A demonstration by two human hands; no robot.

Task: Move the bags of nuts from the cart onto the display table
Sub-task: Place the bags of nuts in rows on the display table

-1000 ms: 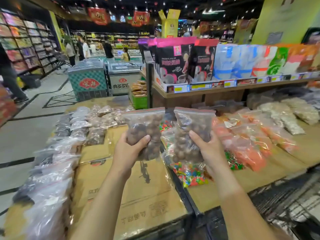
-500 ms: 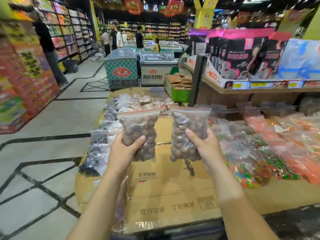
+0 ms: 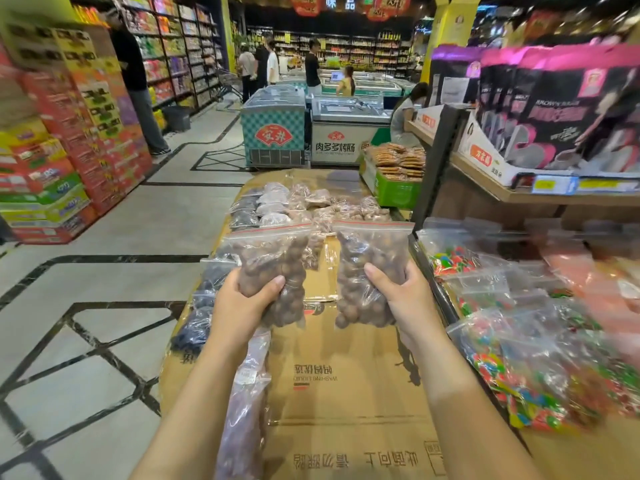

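Swinging left since prev. frame, carrying both bags off the candy side & over the cardboard-topped desk (image 3: 346,393).
Gripping left nut bag (image 3: 273,258) w/ left hand (image 3: 242,303), fingers curling round its lower half, thumb across front; same w/ right nut bag (image 3: 372,258) in right hand (image 3: 403,296). Holding both upright, zip tops up, apart, above desk, not touching it. Cart not in view. Prob. best: lowering both flat onto bare cardboard just short of laid-out nut bags (image 3: 322,202) at far end, keeping clear of dark bags (image 3: 201,323) at left edge & candy bags (image 3: 519,358) at right; loosening grip only once weight resting, as round nuts likely shifting in loose plastic.
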